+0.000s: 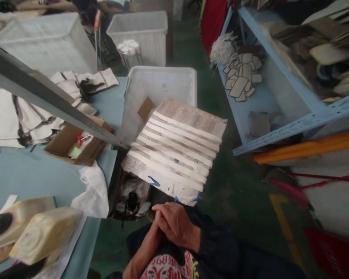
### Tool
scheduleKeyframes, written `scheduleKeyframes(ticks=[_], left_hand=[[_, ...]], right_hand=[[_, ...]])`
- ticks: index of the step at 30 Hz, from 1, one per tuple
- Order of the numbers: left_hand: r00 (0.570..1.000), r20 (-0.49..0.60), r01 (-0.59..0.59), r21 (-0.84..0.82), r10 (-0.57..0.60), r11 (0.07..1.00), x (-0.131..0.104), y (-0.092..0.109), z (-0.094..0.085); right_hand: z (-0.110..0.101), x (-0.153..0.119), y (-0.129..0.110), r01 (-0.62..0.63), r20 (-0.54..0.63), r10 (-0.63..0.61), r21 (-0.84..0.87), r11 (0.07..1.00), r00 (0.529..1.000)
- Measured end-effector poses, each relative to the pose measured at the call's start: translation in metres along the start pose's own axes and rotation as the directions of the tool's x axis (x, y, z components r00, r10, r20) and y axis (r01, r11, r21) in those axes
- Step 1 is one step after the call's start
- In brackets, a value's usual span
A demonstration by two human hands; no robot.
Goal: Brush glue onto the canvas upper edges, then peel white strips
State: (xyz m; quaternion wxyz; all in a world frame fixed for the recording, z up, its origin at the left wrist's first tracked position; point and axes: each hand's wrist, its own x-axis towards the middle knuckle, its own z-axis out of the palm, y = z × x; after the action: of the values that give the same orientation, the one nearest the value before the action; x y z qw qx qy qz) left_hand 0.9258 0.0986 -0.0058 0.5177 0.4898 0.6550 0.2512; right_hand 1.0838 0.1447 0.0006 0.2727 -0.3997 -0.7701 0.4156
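Observation:
My right hand (177, 224) is folded over my left hand (157, 226), both resting low in front of my body. The fingers of both hands are closed, and much of the left hand is hidden under the right. No tool or material shows in either. Just beyond them a worn, flat board (192, 112) lies tilted over a white plastic bin (163, 71). Several cream strips (174, 145) lie side by side across the board. Blue scraps (154, 181) show along its near edge.
On the left, a blue-topped table (104, 193) carries a cardboard box (84, 155), cream fabric pieces (31, 112), white cloth (94, 190) and yellowed plastic containers (46, 234). A metal bar (55, 99) crosses above it. A blue shelf (250, 116) with cut pieces (242, 79) stands right.

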Motion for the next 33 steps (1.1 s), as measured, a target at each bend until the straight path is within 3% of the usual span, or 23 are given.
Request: scheduleKeyframes(ticks=[3,8,11,13,14,16,18,21,24,29,33], left_hand=[[0.995,0.063,0.083,-0.047,-0.08,0.996,0.014,0.018,0.014],[0.981,0.082,0.185,-0.13,-0.176,0.974,0.024,0.042,0.0],[0.959,0.16,0.265,-0.226,-0.233,0.937,0.023,0.045,0.009],[0.917,0.283,0.37,-0.347,-0.281,0.862,0.022,0.039,0.023],[0.885,0.355,0.437,-0.413,-0.301,0.799,0.021,0.033,0.031],[0.818,0.46,0.562,-0.515,-0.345,0.647,0.02,0.016,0.045],[0.793,0.431,0.609,-0.525,-0.431,0.595,0.02,-0.003,0.054],[0.768,0.284,0.638,-0.425,-0.575,0.642,0.021,-0.027,0.058],[0.752,0.229,0.656,-0.342,-0.618,0.672,0.02,-0.036,0.055],[0.761,0.174,0.648,-0.255,-0.625,0.718,0.021,-0.032,0.051],[0.753,0.167,0.655,-0.275,-0.636,0.704,0.024,-0.032,0.052]], right_hand=[[-0.012,-0.013,0.016,0.015,0.021,-0.015,-0.028,0.999,1.0],[-0.024,-0.035,0.045,0.062,0.025,-0.062,0.034,0.998,0.998],[-0.029,-0.049,0.072,-0.131,0.015,0.132,0.225,0.965,0.991],[-0.033,-0.061,0.098,-0.381,-0.01,0.411,0.354,0.854,0.912],[-0.034,-0.068,0.113,-0.495,-0.031,0.553,0.405,0.768,0.833],[-0.036,-0.085,0.143,-0.607,-0.1,0.706,0.437,0.664,0.701],[-0.039,-0.101,0.171,-0.658,-0.16,0.792,0.474,0.585,0.59],[-0.042,-0.116,0.202,-0.661,-0.204,0.854,0.556,0.504,0.48],[-0.04,-0.115,0.221,-0.61,-0.204,0.877,0.65,0.453,0.434],[-0.028,-0.106,0.239,-0.526,-0.178,0.882,0.745,0.41,0.437],[-0.019,-0.106,0.248,-0.501,-0.187,0.884,0.765,0.404,0.428]])
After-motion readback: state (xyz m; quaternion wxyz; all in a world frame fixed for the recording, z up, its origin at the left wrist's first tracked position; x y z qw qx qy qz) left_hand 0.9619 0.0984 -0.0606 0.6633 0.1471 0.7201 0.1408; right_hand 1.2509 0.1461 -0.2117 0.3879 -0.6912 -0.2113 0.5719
